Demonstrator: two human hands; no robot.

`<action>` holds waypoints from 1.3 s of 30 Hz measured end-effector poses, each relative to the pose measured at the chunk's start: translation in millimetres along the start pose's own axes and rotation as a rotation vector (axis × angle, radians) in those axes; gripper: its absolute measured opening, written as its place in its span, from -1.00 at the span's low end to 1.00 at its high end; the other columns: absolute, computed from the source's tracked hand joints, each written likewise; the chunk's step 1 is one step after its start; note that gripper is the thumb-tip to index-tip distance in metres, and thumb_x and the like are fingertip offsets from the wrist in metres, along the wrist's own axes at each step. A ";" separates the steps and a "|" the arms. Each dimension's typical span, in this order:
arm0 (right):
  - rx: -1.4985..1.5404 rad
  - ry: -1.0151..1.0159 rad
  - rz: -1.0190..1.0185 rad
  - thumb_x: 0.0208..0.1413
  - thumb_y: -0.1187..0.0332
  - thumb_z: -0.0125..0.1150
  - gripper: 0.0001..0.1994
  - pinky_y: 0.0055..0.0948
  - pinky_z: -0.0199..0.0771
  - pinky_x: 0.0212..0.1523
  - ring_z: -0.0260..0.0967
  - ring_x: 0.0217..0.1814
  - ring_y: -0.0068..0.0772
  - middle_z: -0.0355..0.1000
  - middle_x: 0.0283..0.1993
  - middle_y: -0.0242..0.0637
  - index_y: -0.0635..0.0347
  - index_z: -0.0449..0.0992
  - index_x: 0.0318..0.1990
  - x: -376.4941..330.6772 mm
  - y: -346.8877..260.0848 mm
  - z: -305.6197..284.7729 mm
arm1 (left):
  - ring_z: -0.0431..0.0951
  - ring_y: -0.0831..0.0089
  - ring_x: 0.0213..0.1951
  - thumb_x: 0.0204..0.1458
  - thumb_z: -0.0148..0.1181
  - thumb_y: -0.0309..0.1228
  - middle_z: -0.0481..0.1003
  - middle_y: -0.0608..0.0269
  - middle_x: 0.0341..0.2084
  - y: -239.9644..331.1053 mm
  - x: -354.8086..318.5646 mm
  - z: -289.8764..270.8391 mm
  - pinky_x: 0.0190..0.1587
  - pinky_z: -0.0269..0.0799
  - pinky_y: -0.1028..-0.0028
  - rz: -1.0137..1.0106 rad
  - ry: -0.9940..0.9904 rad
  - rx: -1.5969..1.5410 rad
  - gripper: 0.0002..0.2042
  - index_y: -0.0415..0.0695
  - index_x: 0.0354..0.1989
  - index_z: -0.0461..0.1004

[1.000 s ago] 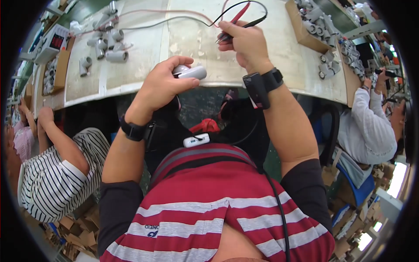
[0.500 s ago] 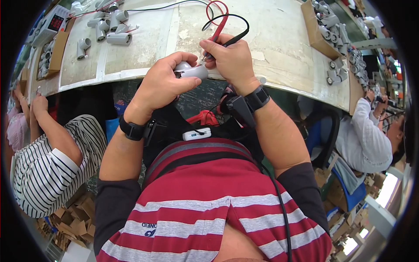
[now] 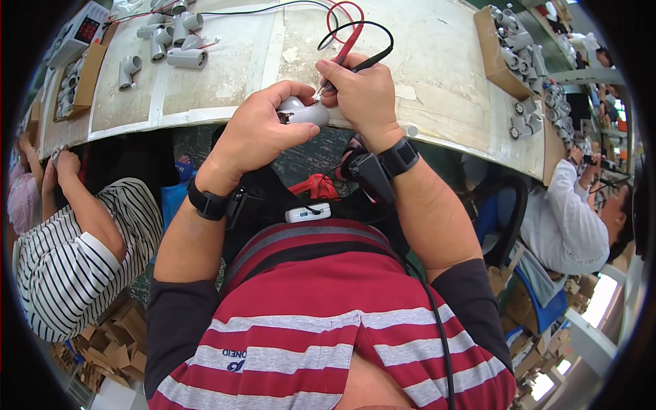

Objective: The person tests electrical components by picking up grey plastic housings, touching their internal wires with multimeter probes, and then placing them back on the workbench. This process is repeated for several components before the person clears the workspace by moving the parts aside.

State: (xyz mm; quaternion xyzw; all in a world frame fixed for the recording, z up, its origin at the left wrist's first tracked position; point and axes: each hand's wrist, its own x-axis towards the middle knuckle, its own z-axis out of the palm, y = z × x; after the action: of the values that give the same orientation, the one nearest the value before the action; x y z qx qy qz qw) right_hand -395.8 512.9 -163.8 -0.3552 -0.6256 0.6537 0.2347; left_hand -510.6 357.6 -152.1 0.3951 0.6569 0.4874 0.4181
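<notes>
Fingers (image 3: 292,89) of the left hand (image 3: 253,130) are clamped on a rounded grey part (image 3: 311,117), with the thumb on its near side and the other fingers curled at its far side. This part is held in front of the body, at the near edge of the counter (image 3: 239,68), and on its left side one opening with a dark inside is visible. Right hand (image 3: 367,99) has its fingers closed together around a red probe (image 3: 348,44) and a black probe (image 3: 372,59), both held like pens. The thin tips of them point down to the upper side of the part, but whether they touch it is too small to tell. From the probes the red and black wires (image 3: 273,7) make loops above the hand and go to the left. On the left of the counter lie several grey tube pieces (image 3: 186,59), and near them are a cardboard box (image 3: 87,94) with similar pieces and a white instrument (image 3: 72,34) with red digits. At the right is another cardboard box (image 3: 493,65), also filled with grey pieces
</notes>
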 end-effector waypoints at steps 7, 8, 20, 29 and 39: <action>-0.109 -0.004 -0.100 0.17 0.32 0.42 -0.80 -0.59 0.46 -0.54 0.44 -0.58 -0.64 0.53 -0.52 -0.36 0.31 0.63 -0.33 1.8 4.8 3.9 | 0.56 0.47 -0.24 -0.05 0.42 -0.32 0.58 0.22 -0.26 -3.7 -0.3 -2.7 -0.12 0.50 0.46 -0.001 0.021 -0.033 -0.53 -0.26 0.05 0.52; -0.115 -0.008 -0.106 0.17 0.32 0.43 -0.80 -0.59 0.45 -0.54 0.44 -0.58 -0.64 0.52 -0.52 -0.37 0.29 0.64 -0.33 2.3 5.5 4.5 | 0.56 0.47 -0.24 -0.05 0.42 -0.33 0.58 0.22 -0.26 -4.1 -0.4 -2.9 -0.12 0.50 0.45 0.006 0.028 -0.041 -0.53 -0.25 0.05 0.52; -0.114 0.058 -0.307 0.14 0.32 0.41 -0.81 -0.42 0.39 -0.52 0.40 -0.58 -0.55 0.49 -0.61 -0.32 0.30 0.66 -0.36 4.7 25.7 4.1 | 0.55 0.44 -0.23 0.01 0.40 -0.53 0.45 0.13 -0.05 -21.9 -0.5 1.1 -0.36 0.56 0.48 0.112 0.219 0.058 -0.34 -0.19 0.31 0.24; -0.227 0.119 -0.375 0.12 0.31 0.41 -0.77 -0.38 0.40 -0.48 0.41 -0.57 -0.46 0.48 -0.59 -0.12 0.35 0.62 -0.38 -3.3 8.9 1.2 | 0.56 0.36 -0.06 0.10 0.24 -0.70 0.37 0.10 0.11 -12.8 0.5 14.3 -0.06 0.61 0.44 0.219 0.285 -0.325 -0.38 -0.21 0.35 0.18; -0.245 0.098 -0.359 0.21 0.34 0.35 -0.83 -0.46 0.37 -0.55 0.41 -0.57 -0.62 0.48 -0.59 -0.40 0.26 0.63 -0.35 -1.1 16.0 9.8 | 0.51 0.39 -0.01 0.00 0.20 -0.65 0.40 0.17 0.06 -35.4 11.8 10.3 -0.01 0.53 0.38 0.309 0.449 -0.258 -0.40 -0.16 0.29 0.26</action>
State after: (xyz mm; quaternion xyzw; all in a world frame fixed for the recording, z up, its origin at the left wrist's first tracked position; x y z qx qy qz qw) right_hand -400.3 504.0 -179.7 -0.2952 -0.7414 0.5026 0.3324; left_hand -508.9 364.2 -190.2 0.3167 0.5977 0.6997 0.2299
